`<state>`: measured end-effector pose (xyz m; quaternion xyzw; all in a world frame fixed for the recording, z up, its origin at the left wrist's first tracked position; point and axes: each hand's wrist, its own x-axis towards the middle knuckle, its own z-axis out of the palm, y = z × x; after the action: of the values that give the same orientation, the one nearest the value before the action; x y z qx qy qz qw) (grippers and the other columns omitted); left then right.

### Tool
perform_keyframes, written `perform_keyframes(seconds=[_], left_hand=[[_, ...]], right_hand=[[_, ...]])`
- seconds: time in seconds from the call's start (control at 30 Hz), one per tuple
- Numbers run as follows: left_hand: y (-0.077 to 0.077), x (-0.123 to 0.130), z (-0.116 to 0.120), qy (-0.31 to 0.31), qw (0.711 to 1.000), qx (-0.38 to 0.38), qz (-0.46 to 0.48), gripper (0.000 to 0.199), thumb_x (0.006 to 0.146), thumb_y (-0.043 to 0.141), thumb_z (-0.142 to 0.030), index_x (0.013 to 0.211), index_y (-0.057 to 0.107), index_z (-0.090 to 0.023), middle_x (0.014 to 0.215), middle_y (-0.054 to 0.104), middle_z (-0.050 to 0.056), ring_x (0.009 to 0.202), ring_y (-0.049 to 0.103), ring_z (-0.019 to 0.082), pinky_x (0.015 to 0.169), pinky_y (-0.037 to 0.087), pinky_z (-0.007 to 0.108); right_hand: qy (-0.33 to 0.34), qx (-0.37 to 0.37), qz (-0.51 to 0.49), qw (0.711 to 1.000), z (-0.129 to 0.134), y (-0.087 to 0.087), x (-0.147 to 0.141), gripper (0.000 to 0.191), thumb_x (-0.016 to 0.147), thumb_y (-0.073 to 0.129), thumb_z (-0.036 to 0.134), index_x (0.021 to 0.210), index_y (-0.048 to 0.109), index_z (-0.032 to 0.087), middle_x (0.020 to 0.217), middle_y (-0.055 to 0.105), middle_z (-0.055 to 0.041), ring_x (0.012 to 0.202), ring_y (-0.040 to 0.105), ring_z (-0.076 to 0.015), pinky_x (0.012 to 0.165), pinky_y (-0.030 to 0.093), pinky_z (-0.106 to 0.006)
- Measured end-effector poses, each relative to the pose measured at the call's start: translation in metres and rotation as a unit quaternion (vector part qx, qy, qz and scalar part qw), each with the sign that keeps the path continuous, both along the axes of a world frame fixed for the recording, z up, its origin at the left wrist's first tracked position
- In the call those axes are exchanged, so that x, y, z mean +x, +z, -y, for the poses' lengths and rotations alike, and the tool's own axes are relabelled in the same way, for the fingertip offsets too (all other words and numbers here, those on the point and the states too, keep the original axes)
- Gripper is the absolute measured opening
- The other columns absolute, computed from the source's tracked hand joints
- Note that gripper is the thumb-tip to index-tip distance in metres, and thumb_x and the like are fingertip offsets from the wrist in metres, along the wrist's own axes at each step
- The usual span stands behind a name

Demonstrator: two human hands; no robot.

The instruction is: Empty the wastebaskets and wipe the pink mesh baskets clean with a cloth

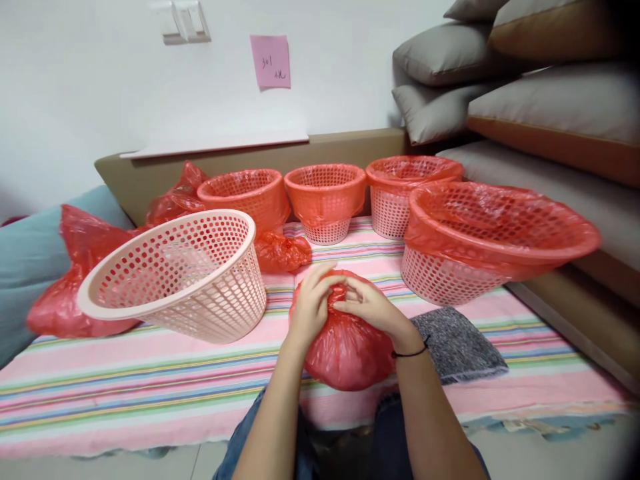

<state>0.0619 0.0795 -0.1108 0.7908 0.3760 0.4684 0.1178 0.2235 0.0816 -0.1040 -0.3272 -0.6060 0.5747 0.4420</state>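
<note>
A filled red plastic bag [347,357] sits at the front edge of the striped cloth, before my knees. Its gathered neck is between my two hands. My left hand [313,303] curls round the left side of the neck, fingers bent over the top. From the right, my right hand [375,308] closes on the same gathered plastic, with a dark band on its wrist. What the bag contains is hidden. To the left of the bag stands a bare pale pink basket [220,293], tilted.
Baskets lined with red bags stand behind: left [270,200], middle [325,200], right [395,207] and near right [445,257]. Red bags [75,307] lie at left. A grey cloth [457,347] lies right of the bag. Cushions [550,100] are piled at right.
</note>
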Motion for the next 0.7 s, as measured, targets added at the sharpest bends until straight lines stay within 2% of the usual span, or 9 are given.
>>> perform_keyframes(seconds=[0.1,0.23,0.33,0.4,0.5,0.6,0.7], left_hand=[[-0.002,0.006,0.004,-0.069,0.997,-0.006,-0.043,0.042,0.093,0.037,-0.008,0.126,0.058,-0.022,0.137,0.059,0.011,0.130,0.052,0.021,0.111,0.041,0.046],[-0.002,0.012,0.012,-0.057,0.989,-0.059,-0.119,0.049,0.093,0.047,-0.020,0.142,0.042,-0.018,0.147,0.049,0.016,0.138,0.044,0.025,0.115,0.037,0.050],[-0.005,0.015,0.012,-0.027,0.980,-0.090,-0.173,0.059,0.088,0.062,-0.034,0.141,0.041,-0.018,0.143,0.050,0.017,0.133,0.048,0.030,0.111,0.040,0.050],[-0.007,0.018,0.010,0.011,0.975,-0.095,-0.202,0.049,0.089,0.062,-0.035,0.132,0.048,-0.016,0.131,0.057,0.016,0.123,0.054,0.029,0.105,0.045,0.047],[-0.007,0.022,0.008,0.086,0.959,-0.102,-0.250,0.031,0.093,0.052,-0.026,0.120,0.056,-0.012,0.113,0.061,0.014,0.107,0.059,0.027,0.096,0.048,0.044],[-0.005,0.027,0.009,0.133,0.941,-0.111,-0.292,0.050,0.090,0.047,-0.018,0.138,0.046,-0.009,0.107,0.062,0.014,0.100,0.060,0.028,0.092,0.048,0.044],[-0.003,0.031,0.011,0.135,0.930,-0.111,-0.323,0.069,0.087,0.047,-0.017,0.153,0.029,-0.015,0.105,0.062,0.012,0.095,0.061,0.026,0.088,0.049,0.042]], right_hand=[[-0.034,0.036,0.023,0.999,-0.006,-0.008,0.003,0.024,0.071,0.072,0.023,0.093,0.063,0.022,0.103,0.067,-0.0029,0.096,0.065,-0.0186,0.087,0.053,-0.032],[-0.041,0.001,0.022,0.999,-0.010,-0.017,0.013,0.031,0.071,0.069,0.022,0.100,0.058,0.022,0.088,0.070,-0.0001,0.081,0.066,-0.0172,0.073,0.053,-0.029],[-0.056,0.011,0.089,0.994,-0.010,-0.017,0.020,0.024,0.077,0.064,0.027,0.100,0.061,0.020,0.088,0.072,-0.0019,0.081,0.067,-0.0180,0.077,0.052,-0.031],[-0.082,0.045,0.143,0.985,-0.010,-0.016,0.022,0.015,0.080,0.058,0.029,0.090,0.065,0.020,0.091,0.073,-0.0043,0.085,0.066,-0.0189,0.083,0.050,-0.033],[-0.194,0.060,0.161,0.966,-0.012,-0.016,0.027,0.020,0.081,0.055,0.031,0.093,0.066,0.019,0.099,0.073,-0.0070,0.092,0.066,-0.0205,0.089,0.049,-0.036],[-0.283,0.047,0.155,0.945,-0.016,-0.020,0.033,0.031,0.080,0.056,0.033,0.106,0.064,0.018,0.095,0.073,-0.0082,0.089,0.067,-0.0217,0.088,0.051,-0.039],[-0.291,0.049,0.138,0.945,-0.018,-0.024,0.036,0.034,0.081,0.055,0.035,0.109,0.063,0.018,0.091,0.073,-0.0081,0.086,0.068,-0.0221,0.085,0.052,-0.040]])
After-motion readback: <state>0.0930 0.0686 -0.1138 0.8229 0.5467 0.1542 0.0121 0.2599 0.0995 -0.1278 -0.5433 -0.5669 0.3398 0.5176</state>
